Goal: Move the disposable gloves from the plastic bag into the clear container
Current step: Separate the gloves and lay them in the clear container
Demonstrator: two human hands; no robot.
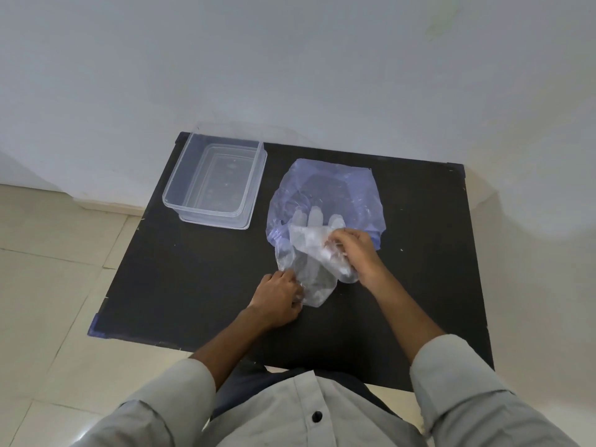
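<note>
we see our left hand (280,300) and right hand (356,251) with fingers pinched on clear disposable gloves (314,253) at the blue plastic bag (325,191) mouth; clear container (254,175) empty at ten o'clock on the black bench (180,269).

The person wears a pale grey button-up shirt (309,411) — one dark round button (317,416) shows on the front placket. Both sleeves (451,375) are rolled back to about the elbow, leaving forearms bare. Dark trousers (245,385) show beneath the shirt hem.

Single head view looks steeply down, close over the black table (200,285)
</note>
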